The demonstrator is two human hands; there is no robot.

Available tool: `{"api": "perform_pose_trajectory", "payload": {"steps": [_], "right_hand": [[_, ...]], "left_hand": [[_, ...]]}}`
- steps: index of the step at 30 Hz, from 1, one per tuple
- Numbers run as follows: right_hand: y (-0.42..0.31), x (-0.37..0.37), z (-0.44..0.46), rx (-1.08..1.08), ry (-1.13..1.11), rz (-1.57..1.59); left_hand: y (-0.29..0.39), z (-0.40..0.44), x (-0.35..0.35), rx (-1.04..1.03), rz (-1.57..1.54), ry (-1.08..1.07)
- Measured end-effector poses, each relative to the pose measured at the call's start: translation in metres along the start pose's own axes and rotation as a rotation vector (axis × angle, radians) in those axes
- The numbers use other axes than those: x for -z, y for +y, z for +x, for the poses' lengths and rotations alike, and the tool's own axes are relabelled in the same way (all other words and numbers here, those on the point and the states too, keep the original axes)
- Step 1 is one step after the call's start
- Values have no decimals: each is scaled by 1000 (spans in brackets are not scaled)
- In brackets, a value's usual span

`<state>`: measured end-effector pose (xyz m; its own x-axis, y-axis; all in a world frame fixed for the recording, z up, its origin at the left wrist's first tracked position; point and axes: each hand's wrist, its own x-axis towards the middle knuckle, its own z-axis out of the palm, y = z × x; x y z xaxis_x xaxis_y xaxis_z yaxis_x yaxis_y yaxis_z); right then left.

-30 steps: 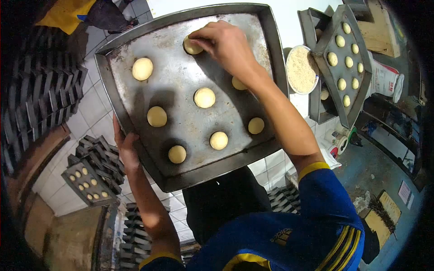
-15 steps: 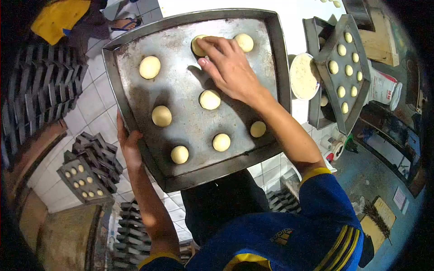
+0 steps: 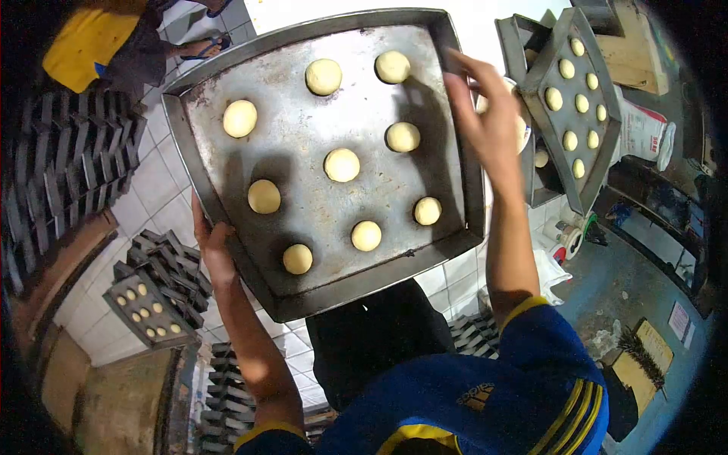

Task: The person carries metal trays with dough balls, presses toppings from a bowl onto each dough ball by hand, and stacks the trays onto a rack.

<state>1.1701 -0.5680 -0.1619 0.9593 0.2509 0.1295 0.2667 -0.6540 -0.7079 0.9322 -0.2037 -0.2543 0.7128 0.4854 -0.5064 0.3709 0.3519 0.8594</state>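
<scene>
A large metal baking tray (image 3: 318,267) is held up in front of me, tilted, with several round pale dough balls (image 3: 342,164) spaced across it. My left hand (image 3: 218,246) is closed around the tray's left side wall, thumb on the rim. Over the right rim is my right hand (image 3: 489,114), smeared somewhat by motion. Its thumb and fingers are apart, with nothing visible between them. Partly behind that hand sits a round container (image 3: 523,133) with pale contents.
At right, another tray of dough balls (image 3: 561,121) rests crosswise on a further tray. Stacked dark trays (image 3: 72,182) stand at left, and a lower stack carries a tray of dough (image 3: 144,309). A person's sandalled foot (image 3: 203,48) shows at top left.
My right hand has left the dough ball near the tray's top middle and moved right to the rim, uncovering another ball. My left hand keeps its hold; the view has shifted slightly.
</scene>
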Motion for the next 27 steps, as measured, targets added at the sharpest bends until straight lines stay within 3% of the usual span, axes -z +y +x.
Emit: {"api": "perform_pose_trajectory", "payload": {"steps": [2,3,6,10,12,14,16,22,26,27], "right_hand": [[33,40,-25,-114,119,-291],[53,57,-36,-138,56,-564],[62,69,-53,-303,-46,-539],[78,66,-58,-141,-34,-662],[67,71,-52,-383,26,-470],[84,79,-53,-425,22,-422],[99,85,-55,-468,-54,-130],[92,96,-56,-421,-66,-248],[73,98,-61,-290,-70,-488],[73,97,-62,-282,-87,-486]], "left_hand": [[-1,0,-3,14,-14,2],[-5,2,1,-13,-28,-3],[-3,-1,2,-22,-8,20],[-13,4,8,-40,1,27],[-19,7,15,-52,13,10],[-19,7,14,-66,17,-15],[-7,5,9,0,57,-27],[-13,4,12,-59,82,39],[-21,5,8,-11,-53,-49],[-24,11,17,-45,56,-26]]}}
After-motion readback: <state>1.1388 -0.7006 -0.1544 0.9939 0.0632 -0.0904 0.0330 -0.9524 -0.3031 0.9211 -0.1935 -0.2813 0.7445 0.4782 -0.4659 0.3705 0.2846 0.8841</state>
